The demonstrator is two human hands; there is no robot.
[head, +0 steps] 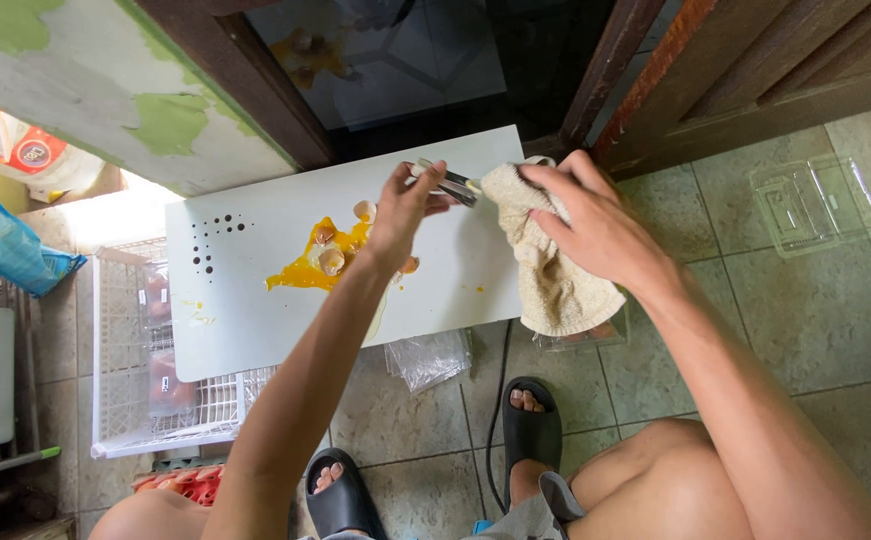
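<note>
Egg yolk [307, 270] is seen spilled across a white board [255, 320], which is laid over a white plastic crate [120, 340] standing on a tiled floor [815, 310]. At the far left a blue bag [5, 245] is lying by the wall. Pieces of eggshell [331, 260] are scattered in the yellow puddle, near the middle of the board. Just right of the spill, the left hand [402, 205] is raised above the board, and a pair of metal tongs [452, 183] is pinched between its thumb and fingertips. The tip of the tongs is pushed into a beige cloth [555, 270], which is gripped at its top by the right hand [590, 220], the fingers curled and pressed around the fabric; the rest of the cloth is draped over the board's right edge. Crumpled clear plastic [428, 357] is lying under the board, and a clear plastic tray [810, 200] is set well apart on the tiles at the right.

The tongs appear to be getting wiped, and that step is judged to be under way. The yolk and shells are not yet cleared, so most of the cleaning is judged to be left.
</note>
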